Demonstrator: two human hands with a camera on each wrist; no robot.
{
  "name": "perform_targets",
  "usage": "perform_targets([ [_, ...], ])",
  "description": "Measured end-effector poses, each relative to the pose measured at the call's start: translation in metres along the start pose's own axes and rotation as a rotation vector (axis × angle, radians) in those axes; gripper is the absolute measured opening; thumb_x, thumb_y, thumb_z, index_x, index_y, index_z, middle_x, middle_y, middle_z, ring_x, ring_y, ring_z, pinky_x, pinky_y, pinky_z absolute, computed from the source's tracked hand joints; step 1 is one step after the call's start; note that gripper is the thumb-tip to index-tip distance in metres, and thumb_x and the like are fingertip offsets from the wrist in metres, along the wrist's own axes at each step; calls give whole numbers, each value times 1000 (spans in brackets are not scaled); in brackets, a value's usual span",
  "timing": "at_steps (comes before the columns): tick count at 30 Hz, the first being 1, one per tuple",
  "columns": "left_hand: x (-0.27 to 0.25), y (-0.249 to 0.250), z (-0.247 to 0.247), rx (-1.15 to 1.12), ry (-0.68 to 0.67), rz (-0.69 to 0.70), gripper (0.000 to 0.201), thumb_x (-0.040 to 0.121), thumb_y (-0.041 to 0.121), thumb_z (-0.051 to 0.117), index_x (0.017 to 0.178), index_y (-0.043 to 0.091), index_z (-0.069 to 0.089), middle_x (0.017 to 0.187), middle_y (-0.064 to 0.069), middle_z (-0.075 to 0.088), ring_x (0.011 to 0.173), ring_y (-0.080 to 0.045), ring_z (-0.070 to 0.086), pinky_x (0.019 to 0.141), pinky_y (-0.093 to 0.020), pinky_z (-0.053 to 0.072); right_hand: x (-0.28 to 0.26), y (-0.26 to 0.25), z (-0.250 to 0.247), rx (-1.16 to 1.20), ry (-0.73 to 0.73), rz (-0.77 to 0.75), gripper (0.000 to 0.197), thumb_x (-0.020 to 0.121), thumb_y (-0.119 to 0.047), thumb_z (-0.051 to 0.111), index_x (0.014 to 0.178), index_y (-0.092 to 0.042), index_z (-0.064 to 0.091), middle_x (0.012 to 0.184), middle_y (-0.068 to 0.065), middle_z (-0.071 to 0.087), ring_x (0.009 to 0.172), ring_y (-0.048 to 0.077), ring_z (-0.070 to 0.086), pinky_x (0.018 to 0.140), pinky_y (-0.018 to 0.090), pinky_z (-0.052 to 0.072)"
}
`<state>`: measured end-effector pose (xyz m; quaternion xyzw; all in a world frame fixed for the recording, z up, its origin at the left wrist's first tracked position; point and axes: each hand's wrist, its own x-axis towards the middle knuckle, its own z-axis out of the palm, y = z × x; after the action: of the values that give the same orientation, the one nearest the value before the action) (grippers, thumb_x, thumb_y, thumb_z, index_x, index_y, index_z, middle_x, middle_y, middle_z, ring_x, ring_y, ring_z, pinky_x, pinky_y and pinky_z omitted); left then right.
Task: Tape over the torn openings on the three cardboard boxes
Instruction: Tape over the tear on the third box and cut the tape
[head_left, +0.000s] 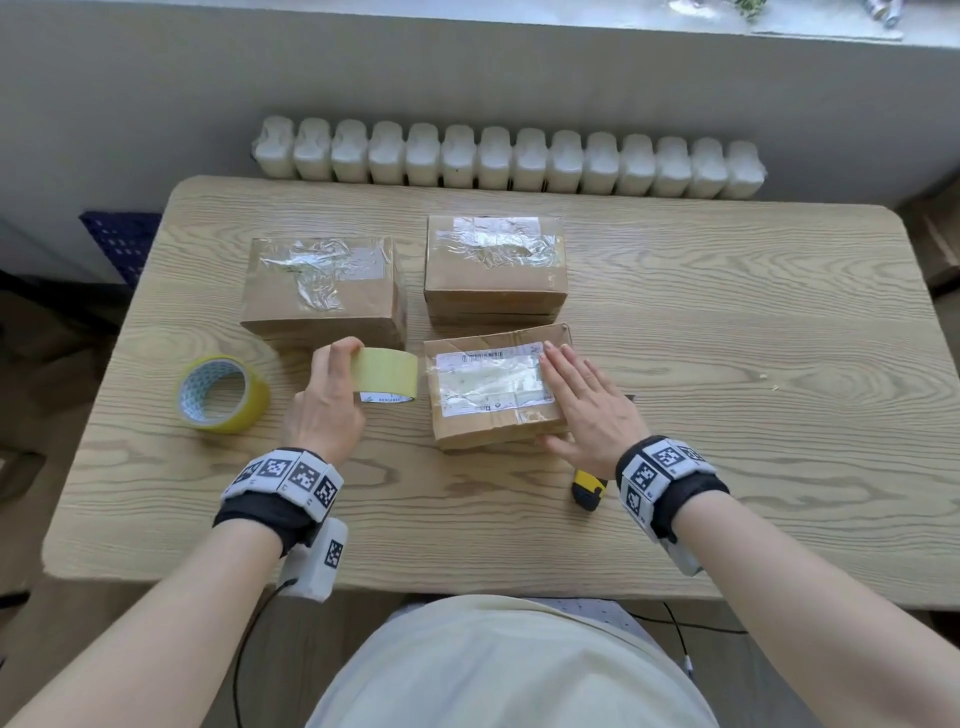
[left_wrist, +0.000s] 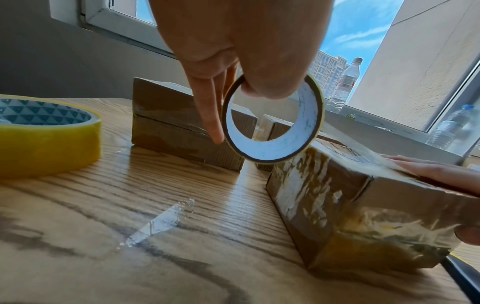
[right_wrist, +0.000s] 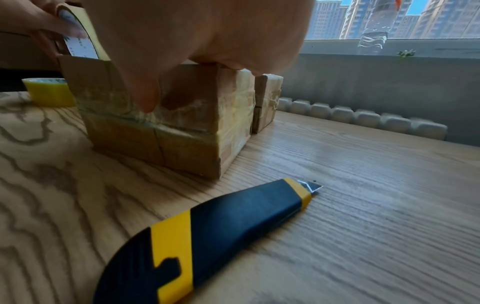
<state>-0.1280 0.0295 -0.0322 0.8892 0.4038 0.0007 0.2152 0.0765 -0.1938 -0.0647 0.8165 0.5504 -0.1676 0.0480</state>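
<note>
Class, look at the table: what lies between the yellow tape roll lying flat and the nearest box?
In the head view, the left hand holding a second tape roll upright lies between the flat roll and the near box.

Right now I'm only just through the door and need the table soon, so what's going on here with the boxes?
A person is taping cardboard boxes at a wooden table. The left hand holds a roll of pale tape upright beside the nearest box, while the right hand lies flat on that box's top. The two boxes behind, left and right, already carry clear tape. A second yellow tape roll and a utility knife lie on the table.
</note>
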Motion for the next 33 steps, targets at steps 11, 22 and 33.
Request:
perform_targets([
  [11, -6, 0, 4, -5, -4, -6, 56, 82, -4, 45, 133, 17, 35, 133, -10, 40, 68, -41, 55, 59, -40, 34, 12, -16, 8, -116, 10, -48, 86, 84, -63, 15, 147, -10, -11, 155, 4, -13, 144, 15, -13, 115, 32, -12],
  [22, -9, -2, 3, -36, -11, -46, 54, 81, -2, 47, 130, 19, 36, 131, -8, 39, 72, -41, 55, 62, -40, 36, 26, -44, 8, -28, 4, -129, 87, 92, -62, 29, 150, -9, -8, 158, 6, -12, 146, 18, -11, 119, 33, -6],
  [33, -9, -4, 3, -76, 2, -66, 53, 78, -1, 48, 127, 18, 40, 127, -8, 41, 78, -43, 55, 68, -44, 40, 33, -75, 5, -4, -10, -138, 81, 91, -63, 32, 151, -27, -8, 157, 15, -13, 145, 33, -11, 118, 45, -4],
])
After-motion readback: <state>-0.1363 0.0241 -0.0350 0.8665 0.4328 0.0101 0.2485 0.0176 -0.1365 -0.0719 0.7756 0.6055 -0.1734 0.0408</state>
